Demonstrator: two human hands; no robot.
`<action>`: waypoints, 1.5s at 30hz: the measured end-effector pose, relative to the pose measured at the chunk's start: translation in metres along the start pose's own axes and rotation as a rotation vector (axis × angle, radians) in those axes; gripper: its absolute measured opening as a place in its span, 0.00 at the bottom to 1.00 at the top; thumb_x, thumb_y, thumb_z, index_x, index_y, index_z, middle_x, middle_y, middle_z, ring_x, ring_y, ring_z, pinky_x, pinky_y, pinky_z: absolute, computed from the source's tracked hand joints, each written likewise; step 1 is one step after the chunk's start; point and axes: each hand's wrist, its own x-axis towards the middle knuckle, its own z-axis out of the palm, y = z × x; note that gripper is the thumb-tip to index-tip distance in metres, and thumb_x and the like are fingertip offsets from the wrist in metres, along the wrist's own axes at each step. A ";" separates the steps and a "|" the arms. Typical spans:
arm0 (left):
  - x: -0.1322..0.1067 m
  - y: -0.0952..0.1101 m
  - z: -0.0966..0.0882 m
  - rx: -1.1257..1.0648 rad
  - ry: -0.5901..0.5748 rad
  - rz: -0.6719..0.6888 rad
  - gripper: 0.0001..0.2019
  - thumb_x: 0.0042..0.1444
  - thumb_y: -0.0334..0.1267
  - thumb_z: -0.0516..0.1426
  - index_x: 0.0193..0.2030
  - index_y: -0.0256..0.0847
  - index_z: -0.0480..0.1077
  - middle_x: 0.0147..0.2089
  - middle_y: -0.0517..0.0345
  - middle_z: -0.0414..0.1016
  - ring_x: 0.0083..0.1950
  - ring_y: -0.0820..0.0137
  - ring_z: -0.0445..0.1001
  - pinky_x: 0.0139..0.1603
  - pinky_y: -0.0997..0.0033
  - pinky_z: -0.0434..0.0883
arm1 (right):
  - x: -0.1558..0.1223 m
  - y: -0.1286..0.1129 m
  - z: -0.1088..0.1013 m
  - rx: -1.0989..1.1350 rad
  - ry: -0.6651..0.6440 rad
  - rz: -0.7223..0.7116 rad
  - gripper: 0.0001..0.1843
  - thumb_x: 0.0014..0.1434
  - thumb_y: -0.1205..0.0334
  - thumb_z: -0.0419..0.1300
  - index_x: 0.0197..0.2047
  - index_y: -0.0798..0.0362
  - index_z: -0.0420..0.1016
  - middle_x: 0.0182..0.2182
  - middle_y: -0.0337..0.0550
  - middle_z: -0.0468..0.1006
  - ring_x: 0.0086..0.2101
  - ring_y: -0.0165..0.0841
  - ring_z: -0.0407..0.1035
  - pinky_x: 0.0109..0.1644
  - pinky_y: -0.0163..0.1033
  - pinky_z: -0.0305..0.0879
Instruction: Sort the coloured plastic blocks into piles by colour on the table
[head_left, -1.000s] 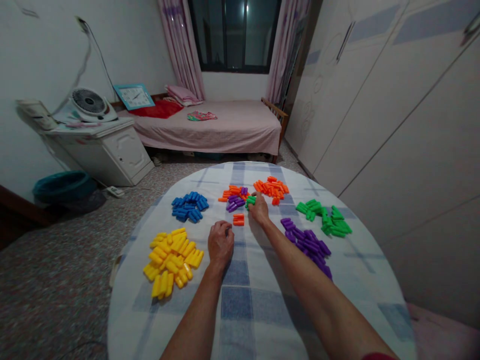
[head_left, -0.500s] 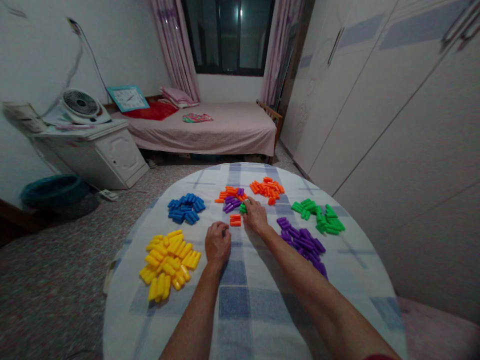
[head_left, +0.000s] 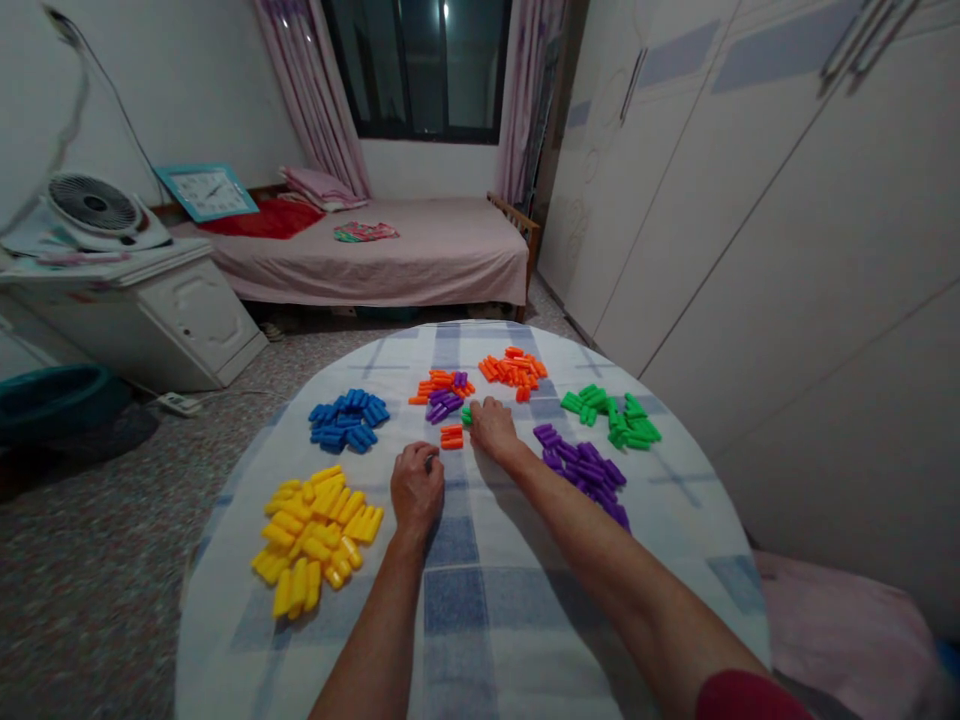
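My right hand (head_left: pixel 493 428) reaches to the middle of the table, its fingers closed at a small green plastic piece (head_left: pixel 466 415). Just in front of it lie a few orange pieces (head_left: pixel 451 437) side by side. Beyond are several purple pieces (head_left: pixel 444 405) next to a mixed heap of orange pieces (head_left: pixel 436 384). My left hand (head_left: pixel 418 487) rests on the cloth with curled fingers, between the yellow pieces (head_left: pixel 319 535) and the orange ones. What its fingertips hold, if anything, is hidden.
A checked cloth covers the round table (head_left: pixel 457 600). Piles of blue pieces (head_left: pixel 347 420), orange pieces (head_left: pixel 514 370), green pieces (head_left: pixel 611 415) and purple pieces (head_left: pixel 581 468) lie around. Behind are a bed (head_left: pixel 442 250), a cabinet (head_left: pixel 187 320) with a fan (head_left: pixel 97 205), and a wardrobe (head_left: pixel 750 200).
The whole view has shifted, so things sit further left in the picture. Both hands keep about the same places on the table, the right one still at the green piece.
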 end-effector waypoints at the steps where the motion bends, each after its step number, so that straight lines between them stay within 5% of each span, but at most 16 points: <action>1: 0.000 0.001 -0.001 0.001 0.001 0.003 0.12 0.54 0.31 0.50 0.38 0.39 0.75 0.43 0.51 0.75 0.44 0.62 0.70 0.50 0.62 0.68 | -0.002 0.000 0.000 0.002 -0.002 -0.021 0.14 0.65 0.66 0.50 0.52 0.56 0.67 0.48 0.55 0.69 0.49 0.41 0.64 0.51 0.44 0.63; 8: 0.000 0.000 0.000 0.004 0.012 0.004 0.12 0.54 0.32 0.50 0.38 0.39 0.75 0.43 0.51 0.75 0.44 0.62 0.71 0.50 0.61 0.68 | -0.011 0.014 -0.012 -0.008 0.029 -0.065 0.12 0.65 0.68 0.49 0.50 0.57 0.68 0.46 0.54 0.70 0.47 0.39 0.65 0.49 0.40 0.62; 11: 0.000 -0.001 0.000 0.001 0.009 0.008 0.12 0.54 0.32 0.50 0.38 0.39 0.75 0.43 0.51 0.75 0.45 0.61 0.71 0.50 0.61 0.68 | -0.013 0.057 -0.033 -0.034 0.179 0.079 0.13 0.64 0.68 0.49 0.50 0.57 0.67 0.47 0.55 0.70 0.46 0.40 0.65 0.48 0.41 0.61; 15: 0.000 -0.002 0.001 -0.002 0.005 0.020 0.12 0.54 0.32 0.50 0.38 0.39 0.75 0.43 0.51 0.75 0.45 0.61 0.70 0.51 0.61 0.68 | -0.021 0.143 -0.050 -0.080 0.304 0.401 0.15 0.63 0.66 0.50 0.52 0.59 0.66 0.47 0.56 0.70 0.48 0.43 0.65 0.48 0.43 0.61; 19: 0.001 -0.003 0.002 0.002 -0.001 0.006 0.12 0.54 0.32 0.50 0.38 0.39 0.75 0.43 0.50 0.75 0.45 0.61 0.70 0.51 0.60 0.68 | -0.033 0.208 -0.038 -0.078 0.292 0.620 0.18 0.63 0.64 0.49 0.53 0.61 0.66 0.49 0.60 0.69 0.50 0.47 0.64 0.50 0.48 0.61; 25: 0.000 -0.001 0.000 0.003 0.000 0.003 0.11 0.54 0.32 0.50 0.38 0.40 0.74 0.43 0.51 0.75 0.45 0.62 0.70 0.51 0.61 0.68 | -0.038 0.229 -0.004 0.080 0.136 0.582 0.24 0.67 0.54 0.43 0.59 0.55 0.66 0.55 0.58 0.68 0.54 0.47 0.64 0.53 0.54 0.61; 29: 0.000 0.001 0.000 0.007 0.009 0.002 0.11 0.54 0.32 0.50 0.38 0.40 0.74 0.43 0.51 0.74 0.45 0.62 0.70 0.50 0.62 0.68 | -0.037 0.227 -0.006 0.074 0.142 0.530 0.24 0.67 0.53 0.44 0.57 0.56 0.69 0.55 0.59 0.69 0.55 0.48 0.62 0.54 0.55 0.60; 33: 0.000 0.002 0.000 -0.004 0.003 -0.012 0.11 0.54 0.31 0.51 0.37 0.41 0.74 0.43 0.52 0.74 0.45 0.62 0.70 0.51 0.62 0.68 | -0.023 0.200 -0.023 0.088 0.306 0.410 0.24 0.65 0.57 0.48 0.59 0.59 0.67 0.57 0.59 0.67 0.57 0.46 0.60 0.57 0.54 0.59; 40: -0.001 0.001 0.001 -0.014 -0.002 -0.025 0.11 0.54 0.30 0.51 0.38 0.41 0.74 0.44 0.53 0.74 0.46 0.63 0.71 0.51 0.63 0.68 | 0.043 0.081 -0.019 0.212 0.253 -0.177 0.25 0.62 0.66 0.52 0.62 0.56 0.63 0.61 0.53 0.63 0.60 0.39 0.56 0.62 0.46 0.56; 45: -0.001 0.003 0.000 -0.033 -0.003 -0.028 0.11 0.55 0.30 0.51 0.39 0.40 0.74 0.44 0.52 0.74 0.47 0.63 0.70 0.51 0.63 0.68 | 0.074 0.022 -0.005 0.153 0.081 -0.240 0.27 0.64 0.63 0.50 0.66 0.50 0.58 0.66 0.50 0.55 0.62 0.42 0.53 0.59 0.50 0.59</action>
